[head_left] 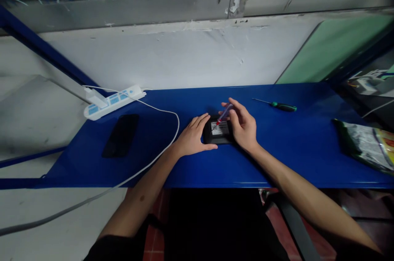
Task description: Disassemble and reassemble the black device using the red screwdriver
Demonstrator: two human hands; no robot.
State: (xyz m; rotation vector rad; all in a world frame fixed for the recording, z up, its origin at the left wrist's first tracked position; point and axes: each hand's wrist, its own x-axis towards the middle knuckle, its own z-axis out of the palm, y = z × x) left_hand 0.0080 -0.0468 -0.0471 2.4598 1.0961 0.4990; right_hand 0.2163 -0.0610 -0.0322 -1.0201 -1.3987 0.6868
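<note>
A small black rectangular device (222, 140) with a white printed label lies flat on the blue table. My left hand (192, 134) steadies its left end, thumb along the near edge and fingers at the far corner. Pinched in my right hand (244, 125) is a slim screwdriver (225, 113) with a translucent purplish handle and a red collar. It slants down to the left, its thin shaft reaching the label's left side. Whether the tip sits in a screw is too small to tell.
A green-and-black screwdriver (283, 107) lies at the back right. To the left are a dark phone (120, 136) and a white power strip (115, 101). A white cable (160, 152) loops past my left arm. A shiny packet (367, 146) rests at the right edge.
</note>
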